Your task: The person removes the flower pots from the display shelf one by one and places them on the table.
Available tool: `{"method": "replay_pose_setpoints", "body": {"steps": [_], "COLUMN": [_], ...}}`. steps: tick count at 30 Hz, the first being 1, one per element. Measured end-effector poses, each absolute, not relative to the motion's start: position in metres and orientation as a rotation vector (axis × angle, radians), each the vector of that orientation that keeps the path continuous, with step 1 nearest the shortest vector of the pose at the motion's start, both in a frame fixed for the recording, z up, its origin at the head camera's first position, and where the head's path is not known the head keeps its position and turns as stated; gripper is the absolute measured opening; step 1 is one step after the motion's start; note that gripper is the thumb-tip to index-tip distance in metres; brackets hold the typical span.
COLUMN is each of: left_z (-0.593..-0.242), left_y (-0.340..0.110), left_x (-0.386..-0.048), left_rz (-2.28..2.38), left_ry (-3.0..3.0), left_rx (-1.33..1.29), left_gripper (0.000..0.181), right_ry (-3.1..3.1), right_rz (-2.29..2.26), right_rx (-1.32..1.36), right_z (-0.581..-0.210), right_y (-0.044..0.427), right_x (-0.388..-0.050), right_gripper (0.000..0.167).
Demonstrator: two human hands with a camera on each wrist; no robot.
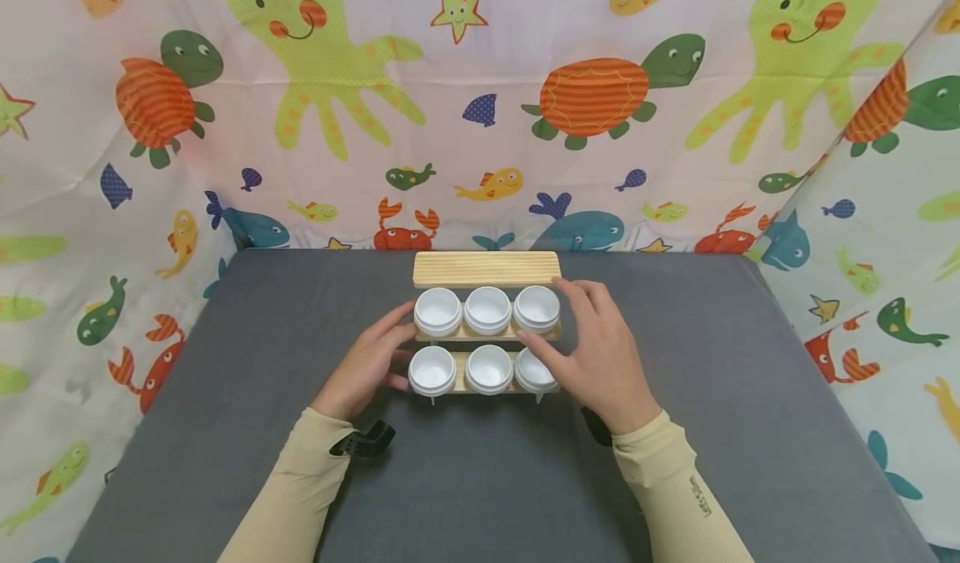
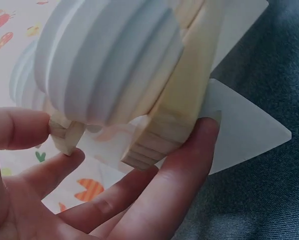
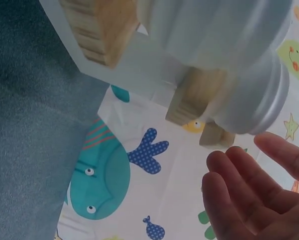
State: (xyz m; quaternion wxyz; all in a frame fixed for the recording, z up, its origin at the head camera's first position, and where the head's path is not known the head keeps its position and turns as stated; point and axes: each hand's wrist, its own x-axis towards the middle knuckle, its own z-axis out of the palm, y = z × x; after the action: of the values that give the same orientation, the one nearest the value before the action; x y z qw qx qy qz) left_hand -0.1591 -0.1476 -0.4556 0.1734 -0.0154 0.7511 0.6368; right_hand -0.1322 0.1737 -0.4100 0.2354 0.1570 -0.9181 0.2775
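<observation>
A tiered rack with pale wooden shelves (image 1: 487, 268) stands on the grey table, its end panels (image 2: 244, 125) translucent white. Two of its tiers carry several white ribbed cups (image 1: 487, 311), open at the top; the rearmost board is bare. At the rack's left end, my left hand (image 1: 367, 367) grips the shelf ends, fingers against the wooden shelf (image 2: 162, 127). My right hand (image 1: 607, 354) is spread around the right end, its thumb in front of the lower right cup (image 1: 534, 369). In the right wrist view, the fingers (image 3: 254, 187) are extended beneath a cup (image 3: 254, 95); contact is unclear.
The dark grey tabletop (image 1: 480, 488) extends around the rack. A white curtain (image 1: 480, 163) printed with sea animals hangs close behind it and along both sides. Black straps (image 1: 365, 440) circle the wrists over beige sleeves.
</observation>
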Motion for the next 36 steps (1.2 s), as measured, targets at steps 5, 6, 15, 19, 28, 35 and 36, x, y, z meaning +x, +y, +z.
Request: {"method": "replay_pose_setpoints", "body": {"steps": [5, 6, 15, 19, 28, 35, 36], "left_z": [-0.454, -0.453, -0.449, -0.448, -0.446, -0.444, -0.444], "left_y": [-0.147, -0.147, -0.148, -0.148, -0.151, -0.151, -0.151], "left_x": [-0.159, -0.159, -0.160, -0.161, -0.163, -0.162, -0.162], "left_rz": [1.804, 1.802, 1.817, 1.815, 1.828, 1.825, 1.826], "left_ry": [2.094, 2.091, 2.064, 2.050, 2.007, 1.999, 1.999], "left_rx": [-0.039, -0.039, -0.046, -0.051, -0.081, -0.068, -0.067], "left_gripper": [0.057, 0.057, 0.058, 0.057, 0.057, 0.057, 0.057], "right_ry": [-2.557, -2.563, -2.585, -2.590, -2.610, -2.609, -2.607], "right_rz": [0.776, 0.776, 0.778, 0.790, 0.813, 0.799, 0.800], "right_rx": [0.441, 0.444, 0.456, 0.458, 0.464, 0.438, 0.433], "right_z": [-0.408, -0.407, -0.409, -0.408, -0.407, -0.405, -0.405], "right_y": [0.171, 0.171, 0.170, 0.170, 0.168, 0.173, 0.174], "right_x": [-0.132, -0.132, -0.134, -0.135, -0.137, -0.138, -0.138], "right_gripper": [0.077, 0.076, 0.071, 0.070, 0.069, 0.069, 0.069]}}
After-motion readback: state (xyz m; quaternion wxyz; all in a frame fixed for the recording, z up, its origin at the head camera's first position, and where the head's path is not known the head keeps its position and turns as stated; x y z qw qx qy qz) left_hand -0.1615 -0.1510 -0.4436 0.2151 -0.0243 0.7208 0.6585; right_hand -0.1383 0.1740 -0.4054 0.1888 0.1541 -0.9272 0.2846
